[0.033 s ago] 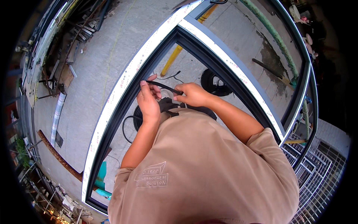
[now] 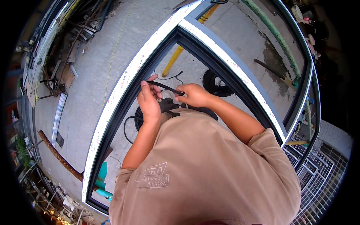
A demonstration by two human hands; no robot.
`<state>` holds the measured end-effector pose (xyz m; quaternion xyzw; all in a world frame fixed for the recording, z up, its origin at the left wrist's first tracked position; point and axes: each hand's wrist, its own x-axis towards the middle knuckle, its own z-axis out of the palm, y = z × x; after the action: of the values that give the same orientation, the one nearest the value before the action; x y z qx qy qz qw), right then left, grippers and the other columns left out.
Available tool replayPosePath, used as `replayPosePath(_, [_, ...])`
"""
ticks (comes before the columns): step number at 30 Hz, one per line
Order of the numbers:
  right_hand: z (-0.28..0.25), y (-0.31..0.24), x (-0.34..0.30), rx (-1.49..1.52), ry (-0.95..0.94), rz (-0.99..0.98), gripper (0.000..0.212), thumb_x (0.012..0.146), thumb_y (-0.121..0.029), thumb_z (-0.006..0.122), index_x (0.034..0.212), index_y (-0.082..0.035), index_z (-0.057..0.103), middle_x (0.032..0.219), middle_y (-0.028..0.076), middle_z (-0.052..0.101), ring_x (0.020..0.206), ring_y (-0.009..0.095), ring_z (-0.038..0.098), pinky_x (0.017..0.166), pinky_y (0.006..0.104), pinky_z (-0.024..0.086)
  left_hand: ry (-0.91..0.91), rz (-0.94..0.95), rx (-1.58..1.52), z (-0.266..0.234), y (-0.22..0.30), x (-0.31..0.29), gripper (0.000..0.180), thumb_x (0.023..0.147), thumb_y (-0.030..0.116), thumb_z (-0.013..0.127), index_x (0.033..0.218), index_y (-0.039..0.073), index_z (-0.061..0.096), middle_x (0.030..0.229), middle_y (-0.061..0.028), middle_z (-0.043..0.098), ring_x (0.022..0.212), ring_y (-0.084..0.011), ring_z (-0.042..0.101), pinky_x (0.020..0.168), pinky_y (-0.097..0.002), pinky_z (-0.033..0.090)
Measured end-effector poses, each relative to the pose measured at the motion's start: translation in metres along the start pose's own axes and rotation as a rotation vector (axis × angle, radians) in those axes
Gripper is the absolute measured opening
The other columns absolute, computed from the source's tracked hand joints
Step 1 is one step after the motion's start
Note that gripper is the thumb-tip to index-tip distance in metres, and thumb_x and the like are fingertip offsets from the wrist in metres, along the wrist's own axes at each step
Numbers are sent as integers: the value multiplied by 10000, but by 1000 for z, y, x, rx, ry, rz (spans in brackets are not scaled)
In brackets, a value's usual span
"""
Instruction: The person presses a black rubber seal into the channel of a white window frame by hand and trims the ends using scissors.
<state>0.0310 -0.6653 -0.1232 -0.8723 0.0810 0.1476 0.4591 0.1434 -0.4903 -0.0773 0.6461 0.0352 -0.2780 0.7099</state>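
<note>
A thin black rubber strip (image 2: 165, 86) spans the gap between my two hands. My left hand (image 2: 149, 103) is at the inner edge of the left bar of a large window frame (image 2: 125, 80), its thumb and fingers closed on one part of the strip. To the right, over the frame's opening, my right hand (image 2: 195, 95) pinches the strip between thumb and bent fingers. The frame has dark inner grooves and a white printed protective film. Whether the strip sits in the groove by my left thumb is hidden.
Below the opening lie a black coil (image 2: 139, 119), partly behind my left forearm, and another round black coil (image 2: 217, 83). A yellow bar (image 2: 172, 62) stands under the frame. A rusty pipe (image 2: 60, 155) lies left, metal grilles (image 2: 315, 168) lower right.
</note>
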Motion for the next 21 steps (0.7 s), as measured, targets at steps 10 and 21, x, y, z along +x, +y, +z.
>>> replayPosePath(10, [10,43,-6,-51,46,-47,272,997,-281,680,1122,-46,733,1084,182,739,1048,391,695,919,486,542,63,37,-48,6,0,-2,558,1164,428,356,1329,-22,641,779,3,543,684,-97,510,626,-258,375])
replayPosePath(21, [15,82,0,35,119,-74,219,898,-122,605,1050,-96,761,1039,159,752,1021,373,704,924,483,537,89,60,-137,6,-3,3,529,1153,407,412,1357,-26,636,821,1,567,730,-107,546,689,-264,451])
